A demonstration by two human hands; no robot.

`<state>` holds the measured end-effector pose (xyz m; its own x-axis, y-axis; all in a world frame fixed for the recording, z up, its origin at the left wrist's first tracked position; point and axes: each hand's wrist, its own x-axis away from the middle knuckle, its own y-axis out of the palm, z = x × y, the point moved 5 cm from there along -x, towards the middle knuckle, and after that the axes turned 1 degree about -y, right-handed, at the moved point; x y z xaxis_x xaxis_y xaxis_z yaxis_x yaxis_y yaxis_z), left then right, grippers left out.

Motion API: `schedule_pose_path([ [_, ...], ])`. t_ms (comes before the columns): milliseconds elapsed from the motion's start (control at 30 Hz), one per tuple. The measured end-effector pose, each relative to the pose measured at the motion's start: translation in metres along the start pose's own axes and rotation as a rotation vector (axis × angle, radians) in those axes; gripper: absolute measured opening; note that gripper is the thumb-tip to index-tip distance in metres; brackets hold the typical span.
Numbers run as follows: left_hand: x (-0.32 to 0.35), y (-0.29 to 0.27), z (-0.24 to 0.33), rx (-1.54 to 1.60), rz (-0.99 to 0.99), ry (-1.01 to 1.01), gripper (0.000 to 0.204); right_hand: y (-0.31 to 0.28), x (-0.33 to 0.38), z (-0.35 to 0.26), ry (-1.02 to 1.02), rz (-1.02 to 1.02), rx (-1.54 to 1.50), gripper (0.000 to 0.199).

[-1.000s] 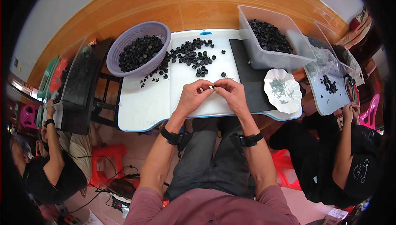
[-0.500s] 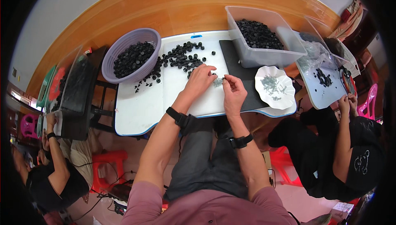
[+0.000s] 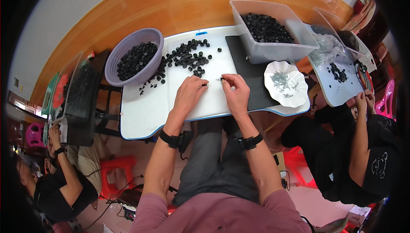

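My left hand (image 3: 188, 94) is over the white tabletop (image 3: 145, 113), its thumb and fingers closed on a small black part (image 3: 204, 85). To its right, my right hand (image 3: 236, 93) pinches another small black piece (image 3: 222, 79), mostly covered by the fingertips. A few tiny clear bits lie beside those fingertips. The hands are a short way apart. Beyond the left hand spreads a loose pile of round black caps (image 3: 186, 54). Right of my right hand, a white scalloped dish (image 3: 273, 71) holds small greenish-clear pieces (image 3: 280, 80).
A lilac basket (image 3: 112, 64) of black caps stands at the left. A translucent bin (image 3: 273, 53) full of black parts rests at the back right, near a dark mat (image 3: 253, 88). Co-workers sit on both sides; at the right is another table (image 3: 339, 94).
My hands have drawn back slightly toward me, and the left has moved left and dropped nearer the table. A small black part now shows at the left fingertips.
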<state>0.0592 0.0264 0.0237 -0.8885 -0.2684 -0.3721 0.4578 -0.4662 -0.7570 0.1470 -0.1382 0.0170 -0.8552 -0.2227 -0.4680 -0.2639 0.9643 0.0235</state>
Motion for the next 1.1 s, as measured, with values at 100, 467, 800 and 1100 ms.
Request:
schedule_pose_path([
  [100, 0.008, -0.003, 0.002, -0.016, 0.016, 0.037, 0.023, 0.004, -0.001, -0.003, -0.014, -0.069, 0.049, 0.016],
  [467, 0.014, 0.001, -0.004, -0.002, 0.146, -0.062, 0.03, 0.012, 0.002, -0.002, -0.075, -0.161, 0.123, 0.018],
  [800, 0.019, 0.0, 0.001, 0.262, 0.175, -0.073, 0.029, 0.021, 0.005, -0.008, -0.163, -0.256, 0.125, 0.015],
  [1100, 0.021, 0.002, -0.001, 0.287, 0.148, -0.073, 0.026, 0.025, 0.007, -0.011, -0.173, -0.297, 0.176, 0.014],
])
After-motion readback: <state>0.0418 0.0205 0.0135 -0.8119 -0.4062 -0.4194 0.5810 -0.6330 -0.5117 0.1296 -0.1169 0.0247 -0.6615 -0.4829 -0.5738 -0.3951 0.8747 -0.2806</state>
